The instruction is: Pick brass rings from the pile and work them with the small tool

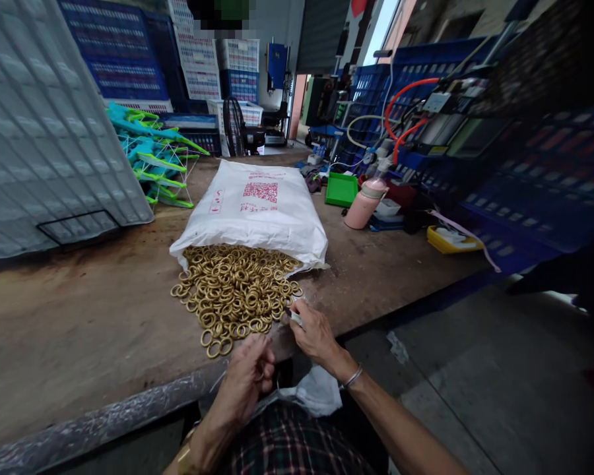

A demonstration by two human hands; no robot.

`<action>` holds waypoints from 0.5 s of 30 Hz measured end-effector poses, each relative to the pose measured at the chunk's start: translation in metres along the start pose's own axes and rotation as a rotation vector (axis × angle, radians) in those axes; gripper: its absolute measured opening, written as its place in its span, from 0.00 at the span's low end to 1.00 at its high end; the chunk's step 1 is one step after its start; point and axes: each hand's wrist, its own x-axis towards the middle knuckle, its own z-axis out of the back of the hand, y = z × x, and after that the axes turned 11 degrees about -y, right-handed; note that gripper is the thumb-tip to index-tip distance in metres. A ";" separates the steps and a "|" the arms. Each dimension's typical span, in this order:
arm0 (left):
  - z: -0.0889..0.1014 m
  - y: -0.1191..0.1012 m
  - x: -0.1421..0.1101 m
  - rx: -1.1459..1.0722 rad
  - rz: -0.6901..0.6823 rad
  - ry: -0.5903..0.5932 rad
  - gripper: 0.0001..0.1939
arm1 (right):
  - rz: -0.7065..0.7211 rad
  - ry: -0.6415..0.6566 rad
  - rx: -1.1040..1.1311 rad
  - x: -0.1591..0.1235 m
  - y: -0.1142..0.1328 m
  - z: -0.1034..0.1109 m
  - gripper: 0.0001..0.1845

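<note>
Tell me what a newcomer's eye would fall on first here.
Probably the heap of gold-coloured rings at the open near end of the white sack. The red printed code on top of the sack stands out too. Next come the turquoise and lime pieces left of the sack and the bright green tray to its right.

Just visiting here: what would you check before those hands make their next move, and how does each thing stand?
1. Gold-coloured rings within reach: ok, seemingly, heaped in front of the person.
2. White sack open: ok, rings spill from its mouth.
3. Right hand holding firmly: cannot tell; it grips a small black-and-white item.
4. Left hand free: cannot tell, it is curled.
5. Rings well back from the table edge: not ok, the nearest lie close.
</note>
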 end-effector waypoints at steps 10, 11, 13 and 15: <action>0.006 -0.007 0.006 0.275 -0.290 -0.123 0.20 | 0.116 0.077 0.342 -0.006 0.036 0.000 0.07; 0.007 -0.007 0.007 0.294 -0.311 -0.129 0.20 | 0.063 0.082 0.369 -0.005 0.039 -0.001 0.05; 0.009 -0.007 0.007 0.344 -0.384 -0.150 0.18 | -0.038 0.108 0.425 -0.003 0.043 -0.001 0.06; 0.010 -0.006 0.007 0.405 -0.487 -0.169 0.17 | -0.118 0.150 0.465 -0.001 0.046 -0.003 0.11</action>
